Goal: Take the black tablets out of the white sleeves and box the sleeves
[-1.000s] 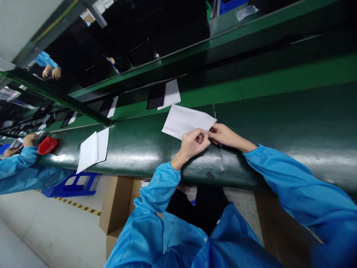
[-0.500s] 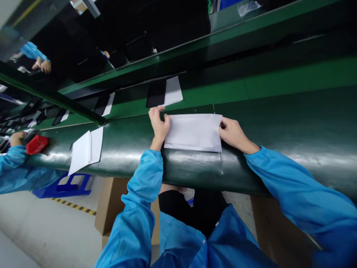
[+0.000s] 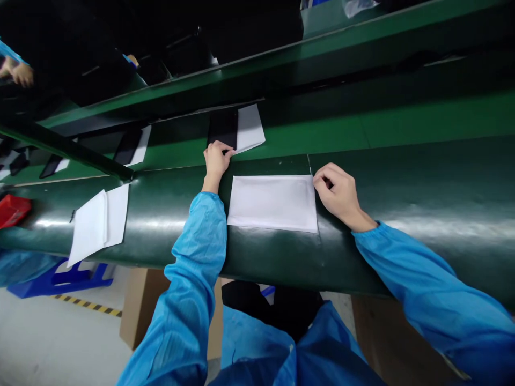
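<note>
A white envelope-like sheet (image 3: 272, 203) lies flat on the dark green bench (image 3: 402, 193) in front of me. My right hand (image 3: 337, 190) rests at its right edge with fingers curled and pinched on the upper right corner. My left hand (image 3: 215, 158) has reached past the sheet to the conveyor belt (image 3: 322, 134), where its fingertips grip the near edge of a black flat device (image 3: 222, 127) lying beside a white sheet (image 3: 249, 127). Blue sleeves cover both my arms.
Another white folded sheet (image 3: 98, 222) lies on the bench to the left. More black devices with white sheets (image 3: 131, 146) ride the belt further left. A red bin (image 3: 12, 210) sits at the far left edge. Cardboard boxes (image 3: 137, 311) stand under the bench.
My left hand let go of the sheet's left edge and moved up to the black device on the belt. The sheet now lies flat; my right hand stays at its right corner.
</note>
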Motion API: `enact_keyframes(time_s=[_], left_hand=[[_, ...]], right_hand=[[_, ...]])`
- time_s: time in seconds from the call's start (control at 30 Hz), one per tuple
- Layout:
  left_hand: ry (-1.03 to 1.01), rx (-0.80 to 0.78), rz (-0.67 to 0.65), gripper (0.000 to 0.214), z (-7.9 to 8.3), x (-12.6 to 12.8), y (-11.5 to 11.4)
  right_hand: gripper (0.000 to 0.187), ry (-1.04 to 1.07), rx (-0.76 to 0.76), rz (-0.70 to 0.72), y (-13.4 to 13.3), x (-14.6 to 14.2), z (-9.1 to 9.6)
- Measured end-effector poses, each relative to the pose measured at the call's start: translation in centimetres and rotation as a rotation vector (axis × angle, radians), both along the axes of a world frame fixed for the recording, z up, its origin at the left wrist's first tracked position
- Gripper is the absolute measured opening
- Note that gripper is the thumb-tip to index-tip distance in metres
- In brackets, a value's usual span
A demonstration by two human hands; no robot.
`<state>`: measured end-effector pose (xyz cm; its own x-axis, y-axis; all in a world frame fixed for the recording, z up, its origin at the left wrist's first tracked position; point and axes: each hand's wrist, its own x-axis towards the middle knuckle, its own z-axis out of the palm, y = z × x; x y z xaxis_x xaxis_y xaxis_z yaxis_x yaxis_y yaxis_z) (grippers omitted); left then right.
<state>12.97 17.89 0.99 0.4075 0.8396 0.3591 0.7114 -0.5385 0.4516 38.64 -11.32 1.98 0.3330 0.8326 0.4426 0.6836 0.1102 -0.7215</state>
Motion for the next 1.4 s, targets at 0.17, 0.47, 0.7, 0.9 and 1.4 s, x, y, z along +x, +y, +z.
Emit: enact_keyframes(time_s=[0.17, 0.47, 0.7, 0.9, 1.4], left_hand=[[0.040, 0.052, -0.052, 0.012, 0.2, 0.8, -0.3], [-0.116, 0.276, -0.076, 0.030, 3.0, 1.2, -5.0], [-0.005, 0.468, -0.335, 0.028, 2.4, 2.0, -16.6], [0.187, 0.390, -0.583, 0.030, 0.6, 2.0, -24.6], [-0.488, 0.381, -0.038, 0.025, 1.3, -2.3, -23.7]], right_hand=[[0.024, 0.018, -0.017, 0.001, 0.2, 0.0, 0.1], [0.026, 0.041, 0.141, 0.111, 0.2, -0.5, 0.8], [0.026, -0.113, 0.262, 0.269, -1.8, -2.3, 1.1], [0.029, -0.207, 0.049, 0.236, -1.1, -2.6, 0.2], [0.012, 0.207, -0.097, 0.138, 0.5, -1.5, 0.0]])
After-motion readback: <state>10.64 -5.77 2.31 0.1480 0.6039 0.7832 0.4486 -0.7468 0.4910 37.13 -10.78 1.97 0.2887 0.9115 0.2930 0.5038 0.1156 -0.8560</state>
